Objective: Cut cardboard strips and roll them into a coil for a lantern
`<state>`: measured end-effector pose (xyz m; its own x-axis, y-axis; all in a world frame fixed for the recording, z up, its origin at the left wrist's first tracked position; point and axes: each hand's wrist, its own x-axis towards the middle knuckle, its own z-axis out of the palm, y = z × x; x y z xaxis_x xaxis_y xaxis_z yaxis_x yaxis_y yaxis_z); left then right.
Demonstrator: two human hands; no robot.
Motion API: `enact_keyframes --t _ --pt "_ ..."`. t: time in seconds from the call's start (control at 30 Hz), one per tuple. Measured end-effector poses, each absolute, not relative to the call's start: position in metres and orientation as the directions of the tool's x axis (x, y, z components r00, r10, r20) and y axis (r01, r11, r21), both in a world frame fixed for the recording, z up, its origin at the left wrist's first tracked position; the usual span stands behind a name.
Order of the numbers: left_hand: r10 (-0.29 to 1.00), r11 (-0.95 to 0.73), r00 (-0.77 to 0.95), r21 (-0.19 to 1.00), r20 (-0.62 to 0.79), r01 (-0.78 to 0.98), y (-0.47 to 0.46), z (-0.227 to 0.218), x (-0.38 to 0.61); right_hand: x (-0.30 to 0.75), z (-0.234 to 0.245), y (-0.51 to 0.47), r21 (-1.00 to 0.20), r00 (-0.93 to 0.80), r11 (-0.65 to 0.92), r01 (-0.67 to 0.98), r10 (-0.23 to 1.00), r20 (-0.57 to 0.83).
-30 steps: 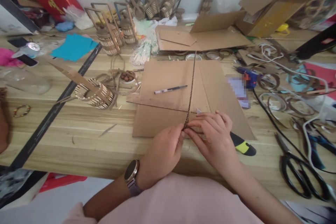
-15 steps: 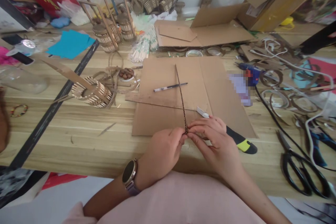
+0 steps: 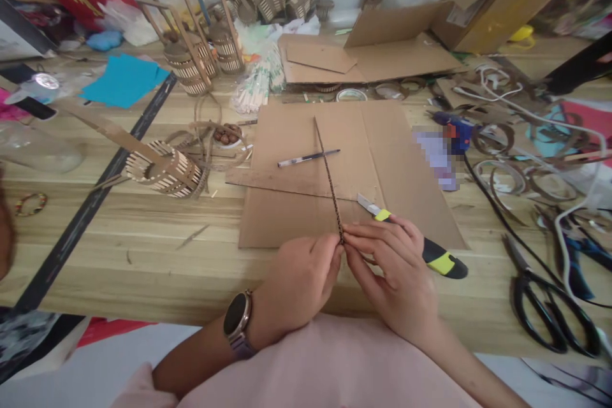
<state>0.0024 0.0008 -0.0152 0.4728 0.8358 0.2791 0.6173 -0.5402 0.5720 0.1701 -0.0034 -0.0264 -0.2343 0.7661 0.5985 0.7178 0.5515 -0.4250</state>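
Observation:
My left hand (image 3: 300, 277), with a watch (image 3: 236, 319) on the wrist, pinches the near end of a strip of corrugated cardboard (image 3: 331, 188). The fingertips of my right hand (image 3: 394, 271) close on the same end from the other side. The strip is seen edge-on, its fluted edge facing up, and it points away from me. A utility knife (image 3: 442, 261) lies partly under my right hand, blade toward the left. Beyond the hands, a pen (image 3: 308, 158) and a flat cut cardboard piece (image 3: 287, 185) rest on a large cardboard sheet (image 3: 396, 172).
Scissors (image 3: 549, 306) and a blue glue gun (image 3: 452, 131) with its cable lie on the right. An unfinished slatted basket (image 3: 165, 169) stands left, near a bowl of brown beads (image 3: 227, 135). Finished small baskets (image 3: 186, 70) stand behind. Part of another person shows at the left edge.
My right hand has shifted slightly right and its fingers have straightened, showing more of the knife's handle. Both hands still pinch the cardboard strip. The whole view has moved a little.

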Motion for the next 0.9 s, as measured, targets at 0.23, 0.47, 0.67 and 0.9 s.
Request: enact_keyframes --t 0.23,0.47,0.67,0.9 --pt "0.816 -0.575 0.475 0.537 0.328 0.617 -0.0005 -0.0152 0.0032 0.1678 -0.0244 -0.0028 -0.406 -0.195 0.542 0.736 0.744 0.639" --pt "0.800 -0.599 0.487 0.519 0.350 0.610 -0.0011 -0.0149 0.0031 0.1643 -0.0209 -0.0038 -0.343 -0.192 0.530 0.776 0.716 0.671" --pt "0.805 -0.590 0.481 0.552 0.347 0.590 -0.0010 -0.0146 0.0017 0.1676 -0.0206 -0.0011 -0.402 -0.173 0.505 0.763 0.760 0.627" --pt "0.855 -0.496 0.455 0.647 0.248 0.579 0.0016 -0.0118 -0.0023 0.1734 -0.0228 -0.0012 -0.413 -0.230 0.533 0.738 0.775 0.589"
